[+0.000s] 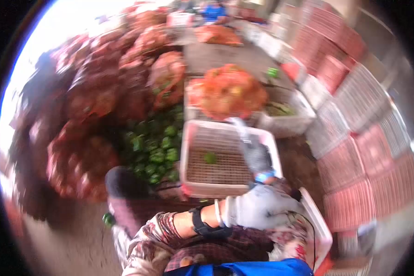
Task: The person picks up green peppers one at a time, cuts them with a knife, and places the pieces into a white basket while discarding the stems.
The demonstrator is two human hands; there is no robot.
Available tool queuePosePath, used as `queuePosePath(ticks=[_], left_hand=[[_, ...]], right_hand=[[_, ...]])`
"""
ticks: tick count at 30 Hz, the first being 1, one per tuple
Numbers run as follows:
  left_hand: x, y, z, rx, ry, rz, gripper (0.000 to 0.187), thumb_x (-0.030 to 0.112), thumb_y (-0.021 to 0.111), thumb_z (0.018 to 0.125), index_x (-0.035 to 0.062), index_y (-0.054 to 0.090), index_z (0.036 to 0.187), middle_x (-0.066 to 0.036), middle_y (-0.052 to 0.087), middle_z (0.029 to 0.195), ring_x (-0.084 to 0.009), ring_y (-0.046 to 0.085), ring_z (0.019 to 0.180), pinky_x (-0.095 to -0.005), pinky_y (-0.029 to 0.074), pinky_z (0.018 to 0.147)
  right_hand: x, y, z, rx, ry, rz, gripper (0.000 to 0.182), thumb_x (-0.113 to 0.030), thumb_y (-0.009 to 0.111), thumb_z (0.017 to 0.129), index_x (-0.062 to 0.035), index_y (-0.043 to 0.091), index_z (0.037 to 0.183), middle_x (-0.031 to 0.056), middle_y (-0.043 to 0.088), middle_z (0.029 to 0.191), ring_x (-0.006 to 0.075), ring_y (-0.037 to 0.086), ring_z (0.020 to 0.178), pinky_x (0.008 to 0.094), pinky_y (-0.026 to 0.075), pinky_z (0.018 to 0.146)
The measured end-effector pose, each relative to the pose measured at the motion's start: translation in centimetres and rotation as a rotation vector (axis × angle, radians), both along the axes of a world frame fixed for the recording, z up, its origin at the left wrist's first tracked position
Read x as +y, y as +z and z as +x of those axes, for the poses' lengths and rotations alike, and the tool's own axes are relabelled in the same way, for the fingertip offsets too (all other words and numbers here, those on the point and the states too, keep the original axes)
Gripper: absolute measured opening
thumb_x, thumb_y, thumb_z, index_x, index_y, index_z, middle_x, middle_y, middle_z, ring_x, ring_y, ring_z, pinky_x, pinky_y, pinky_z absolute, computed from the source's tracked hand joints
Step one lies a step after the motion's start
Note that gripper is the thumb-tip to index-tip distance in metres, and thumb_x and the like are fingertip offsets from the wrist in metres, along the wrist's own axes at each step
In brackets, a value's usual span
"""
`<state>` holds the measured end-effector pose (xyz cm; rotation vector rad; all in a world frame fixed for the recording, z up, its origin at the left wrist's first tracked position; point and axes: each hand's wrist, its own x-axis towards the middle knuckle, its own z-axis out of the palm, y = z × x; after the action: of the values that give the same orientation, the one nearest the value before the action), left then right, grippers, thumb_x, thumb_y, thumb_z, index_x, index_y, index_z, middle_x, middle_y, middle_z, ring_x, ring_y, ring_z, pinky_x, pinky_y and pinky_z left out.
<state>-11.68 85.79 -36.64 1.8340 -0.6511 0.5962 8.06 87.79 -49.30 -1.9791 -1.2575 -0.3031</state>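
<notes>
My left hand (264,207), in a pale grey glove, lies across my right forearm near the wrist. Its fingers look bent around something there, but blur hides what. A black band and a white bracelet circle my left forearm. My right hand (256,154), in a darker grey glove with a blue cuff, reaches over a white plastic crate (185,161). A pale, narrow strip extends past it; motion blur hides whether this is a finger or a held thing. One green bell pepper (210,158) lies on the crate's slatted bottom. Left of the crate is a heap of green bell peppers (156,155).
Full red mesh sacks (83,158) are piled at left. An orange mesh sack (232,92) lies beyond the crate, beside another white crate (287,124). Stacked pink and white crates (347,161) line the right. Another crate (319,225) stands by my right arm. A person (214,13) is far ahead.
</notes>
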Motion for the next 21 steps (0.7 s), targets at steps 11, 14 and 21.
queuePosePath(ticks=[11,14,21], left_hand=[[19.6,-7.9,-6.7,0.697,0.871,-0.432,0.018,0.005,0.055,0.089,-0.0031,0.063,0.103,-0.007,0.066,0.092,-0.0115,0.062,0.088,-0.0259,0.05,0.079],[24.6,-9.9,-4.5,0.638,0.988,-0.777,0.019,0.003,0.053,0.089,-0.0039,0.061,0.105,-0.007,0.065,0.095,-0.0118,0.061,0.088,-0.0258,0.049,0.081],[28.4,-16.6,-5.0,0.851,1.202,-0.737,0.019,0.007,0.054,0.089,-0.0034,0.061,0.104,-0.006,0.065,0.088,-0.0104,0.059,0.081,-0.0236,0.048,0.075]], right_hand=[[-0.7,-10.1,-7.0,-0.025,0.008,-0.634,0.019,-0.026,0.059,0.085,-0.0094,0.057,0.093,0.0136,0.059,0.073,0.0331,0.061,0.065,0.0459,0.047,0.056],[-0.1,-10.9,-7.4,0.109,0.09,-0.617,0.02,-0.022,0.06,0.084,-0.0104,0.059,0.1,0.014,0.061,0.074,0.0327,0.062,0.066,0.0443,0.049,0.058],[0.5,-10.2,-5.3,0.352,0.222,-0.572,0.021,-0.023,0.061,0.084,-0.0077,0.061,0.098,0.0169,0.063,0.081,0.0351,0.062,0.071,0.044,0.049,0.062]])
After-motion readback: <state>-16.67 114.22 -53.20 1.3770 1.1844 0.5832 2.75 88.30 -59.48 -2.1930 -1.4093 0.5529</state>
